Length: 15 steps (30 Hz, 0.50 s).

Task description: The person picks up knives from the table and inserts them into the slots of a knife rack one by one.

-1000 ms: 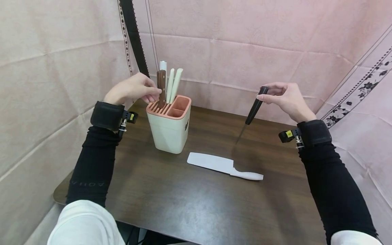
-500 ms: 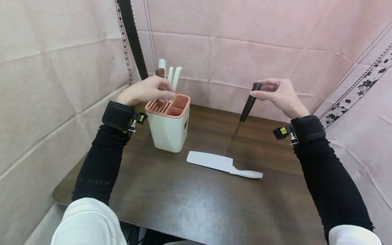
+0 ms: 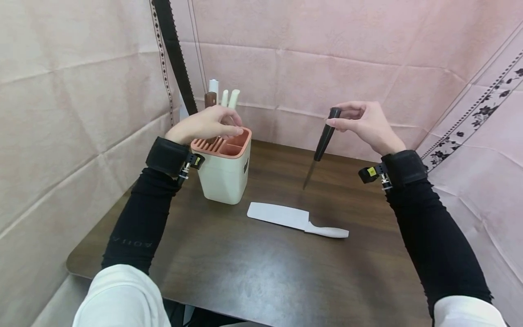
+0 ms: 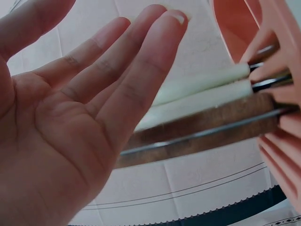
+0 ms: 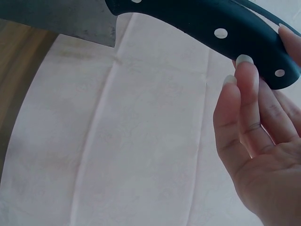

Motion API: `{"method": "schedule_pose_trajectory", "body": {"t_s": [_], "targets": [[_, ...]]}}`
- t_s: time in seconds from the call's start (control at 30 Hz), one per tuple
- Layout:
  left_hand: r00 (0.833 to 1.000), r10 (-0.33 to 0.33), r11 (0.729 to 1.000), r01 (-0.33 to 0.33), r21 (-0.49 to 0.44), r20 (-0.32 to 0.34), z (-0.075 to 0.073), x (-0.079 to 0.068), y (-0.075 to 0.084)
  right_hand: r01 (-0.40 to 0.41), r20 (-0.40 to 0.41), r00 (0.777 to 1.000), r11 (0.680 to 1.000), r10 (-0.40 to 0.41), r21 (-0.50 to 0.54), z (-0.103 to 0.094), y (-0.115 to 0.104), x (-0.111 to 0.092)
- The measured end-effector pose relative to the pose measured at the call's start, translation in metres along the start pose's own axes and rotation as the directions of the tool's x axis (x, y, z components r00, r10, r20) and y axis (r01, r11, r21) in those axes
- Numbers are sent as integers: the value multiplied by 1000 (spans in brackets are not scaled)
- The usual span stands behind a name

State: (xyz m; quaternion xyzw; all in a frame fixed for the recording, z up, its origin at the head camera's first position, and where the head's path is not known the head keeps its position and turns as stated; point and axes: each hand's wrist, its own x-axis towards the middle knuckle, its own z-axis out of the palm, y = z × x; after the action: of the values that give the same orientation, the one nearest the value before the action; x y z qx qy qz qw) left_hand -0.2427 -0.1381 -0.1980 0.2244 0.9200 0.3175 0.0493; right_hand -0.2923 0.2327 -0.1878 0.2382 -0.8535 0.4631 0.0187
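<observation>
Person's R hand (image 3: pixel 363 125) pinches the black-handled knife (image 3: pixel 325 138) nr the butt of its handle, thumb one side, fingertips t'other; the knife hangs tilted, blade down, in the air over the far half of the table (image 3: pixel 245 263), R of the knife block (image 3: pixel 222 179). L hand (image 3: pixel 206 123) is over the block's top w/ fingers apart & only slightly bent, nothing in its grasp; can't tell if it touches the brown handle (image 4: pixel 202 134) just beside it in the L wrist view. Block stands nr the table's far edge, toward the far L corner; brown handle, two pale green handles (image 3: pixel 233 98) & a white handle (image 3: pixel 214 85) stick up from it. White cleaver (image 3: pixel 282 216) lies flat mid-table, btwn near & far edges, blade end toward the block, handle toward the R edge. Pinkish cloth (image 3: pixel 327 54) hangs behind the far edge.
</observation>
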Motion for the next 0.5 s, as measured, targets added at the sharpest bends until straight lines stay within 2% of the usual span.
{"method": "schedule_pose_trajectory", "body": {"t_s": [0.2,0.5], "targets": [[999,49,999,-49,15,-12,5,4,2,3,0,1000,1000,-3,14,4,-4,3],[999,46,999,-46,-12,13,9,9,9,35,2,999,999,-35,20,9,-9,7]]}}
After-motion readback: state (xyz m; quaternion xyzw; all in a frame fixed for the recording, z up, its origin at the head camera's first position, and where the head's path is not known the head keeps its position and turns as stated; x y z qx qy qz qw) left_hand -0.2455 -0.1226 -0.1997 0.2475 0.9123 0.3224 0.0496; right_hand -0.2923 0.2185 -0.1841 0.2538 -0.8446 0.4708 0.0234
